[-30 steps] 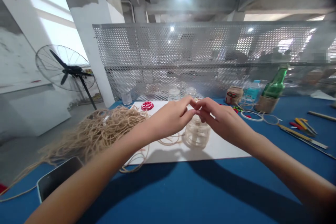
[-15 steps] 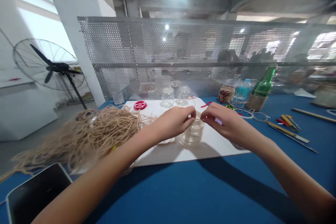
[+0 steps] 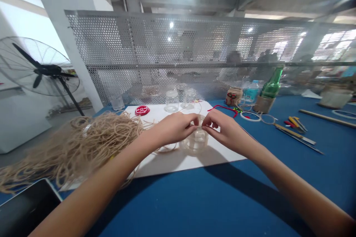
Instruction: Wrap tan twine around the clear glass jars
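A clear glass jar (image 3: 195,143) stands upright on a white sheet (image 3: 219,154) in front of me. At its neck, my left hand (image 3: 178,126) is closed in a pinch from the left. My right hand (image 3: 226,130) pinches from the right, its fingertips almost meeting the left ones. Between them runs a thin strand that looks like twine; the fingers hide most of it and much of the jar's rim. A large tangled heap of jute twine (image 3: 108,139) lies beside my left forearm, with loose loops reaching toward the jar.
Two glass jars (image 3: 172,102) and a red lid (image 3: 142,110) are at the back. Rightward are a twine-wrapped jar (image 3: 233,96), a green bottle (image 3: 273,84), a white hoop (image 3: 250,117) and several tools (image 3: 296,124). A dark-screened device (image 3: 29,207) lies front left.
The whole view has shifted, so things appear farther left. My hands stay pinched at the jar's neck, with the right fingertips a little nearer the left ones.
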The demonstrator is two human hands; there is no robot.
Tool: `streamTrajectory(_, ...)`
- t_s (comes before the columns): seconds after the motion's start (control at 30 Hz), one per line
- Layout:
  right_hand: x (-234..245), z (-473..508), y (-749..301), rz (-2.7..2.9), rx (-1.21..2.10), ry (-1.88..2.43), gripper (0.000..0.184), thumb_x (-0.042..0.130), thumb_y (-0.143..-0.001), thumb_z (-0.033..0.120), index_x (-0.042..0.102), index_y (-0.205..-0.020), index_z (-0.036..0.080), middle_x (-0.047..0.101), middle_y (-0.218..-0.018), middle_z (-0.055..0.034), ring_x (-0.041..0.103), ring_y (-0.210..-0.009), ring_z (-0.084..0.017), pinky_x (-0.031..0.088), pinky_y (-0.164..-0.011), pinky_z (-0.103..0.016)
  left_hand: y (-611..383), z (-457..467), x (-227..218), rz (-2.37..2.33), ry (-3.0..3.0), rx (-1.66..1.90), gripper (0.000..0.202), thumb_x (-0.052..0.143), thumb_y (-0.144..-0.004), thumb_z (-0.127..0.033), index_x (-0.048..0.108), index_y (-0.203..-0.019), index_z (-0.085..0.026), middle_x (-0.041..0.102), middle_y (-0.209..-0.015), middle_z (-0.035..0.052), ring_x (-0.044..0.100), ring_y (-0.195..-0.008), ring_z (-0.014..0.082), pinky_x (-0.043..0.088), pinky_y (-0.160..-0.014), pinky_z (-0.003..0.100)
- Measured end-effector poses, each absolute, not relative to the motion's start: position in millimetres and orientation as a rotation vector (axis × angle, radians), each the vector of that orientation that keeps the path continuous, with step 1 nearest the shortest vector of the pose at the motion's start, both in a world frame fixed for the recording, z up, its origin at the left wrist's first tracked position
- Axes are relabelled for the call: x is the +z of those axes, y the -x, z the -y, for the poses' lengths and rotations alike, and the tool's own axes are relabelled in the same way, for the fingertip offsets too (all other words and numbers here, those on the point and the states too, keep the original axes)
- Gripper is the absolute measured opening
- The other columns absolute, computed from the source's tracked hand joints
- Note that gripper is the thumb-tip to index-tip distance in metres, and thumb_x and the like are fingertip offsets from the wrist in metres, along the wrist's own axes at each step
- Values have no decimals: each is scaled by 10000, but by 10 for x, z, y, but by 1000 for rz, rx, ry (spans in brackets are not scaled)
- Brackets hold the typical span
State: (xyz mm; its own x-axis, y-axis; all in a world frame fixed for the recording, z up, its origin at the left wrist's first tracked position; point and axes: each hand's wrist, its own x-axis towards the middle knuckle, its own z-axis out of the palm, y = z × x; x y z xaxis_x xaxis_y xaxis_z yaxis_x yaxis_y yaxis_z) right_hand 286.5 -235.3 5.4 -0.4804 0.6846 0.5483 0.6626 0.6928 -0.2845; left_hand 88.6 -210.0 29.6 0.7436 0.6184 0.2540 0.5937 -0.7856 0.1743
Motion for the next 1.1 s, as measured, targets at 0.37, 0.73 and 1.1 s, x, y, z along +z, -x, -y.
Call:
streamTrajectory(0.37, 74, 2305, -2867, 2178, 243, 1049, 46, 520, -810, 212, 510, -765, 207, 506, -812, -15, 481, -781, -147, 413, -664, -276, -915, 2095, 320, -993, -2804, 465, 154, 442, -854, -251, 578, -880, -184, 632, -715, 12, 549, -643, 126, 364, -589, 239)
streamTrajectory(0.73, 119, 2282, -2910, 2232, 281, 1059, 150, 544, -831, 341, 605, -882, 214, 558, -900, -29, 494, -859, -152, 395, -777, -298, -934, 2076, 368, -971, -2798, 465, 155, 456, -831, -241, 598, -820, -178, 633, -722, 9, 535, -635, 120, 338, -583, 230)
streamTrajectory(1.1, 28, 2284, -2862, 2373, -213, 1060, 176, 448, -900, 270, 608, -872, 201, 592, -902, -42, 461, -863, -175, 303, -807, -347, -938, 2060, 379, -1039, -2743, 451, 141, 489, -814, -242, 606, -813, -165, 611, -682, 0, 512, -614, 113, 331, -594, 226)
